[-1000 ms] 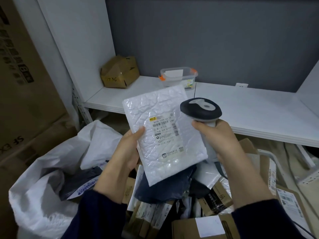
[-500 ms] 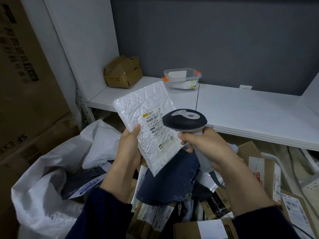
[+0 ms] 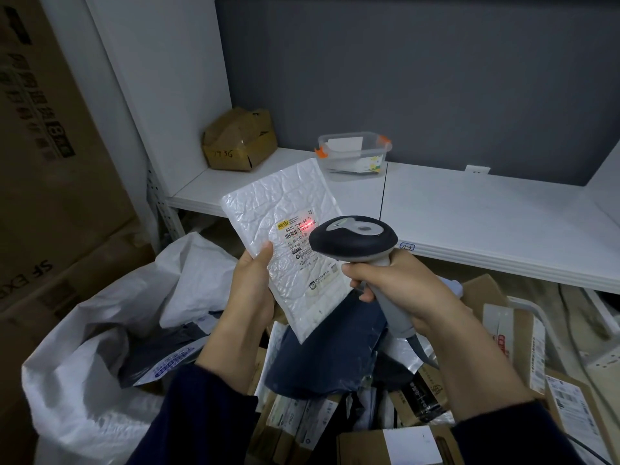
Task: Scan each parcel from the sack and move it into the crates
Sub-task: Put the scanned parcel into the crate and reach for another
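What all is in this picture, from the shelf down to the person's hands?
padded mailer: one, white, held up at centre
scanner: one, dark head, grey handle, aimed at the mailer's label, red light on it
sack: one, white, open, lower left
boxed parcels: several, brown, piled at the bottom, centre to right
soft bag: one, dark blue, on the parcels under the mailer
small box: one, brown, shelf's left end
container: one, clear with orange clips, on the shelf right of the small box
shelf: one, white, against the grey wall
big cartons: at least two, brown, far left
left hand: one, grips the mailer's edge
right hand: one, fingers curled round the scanner's handle
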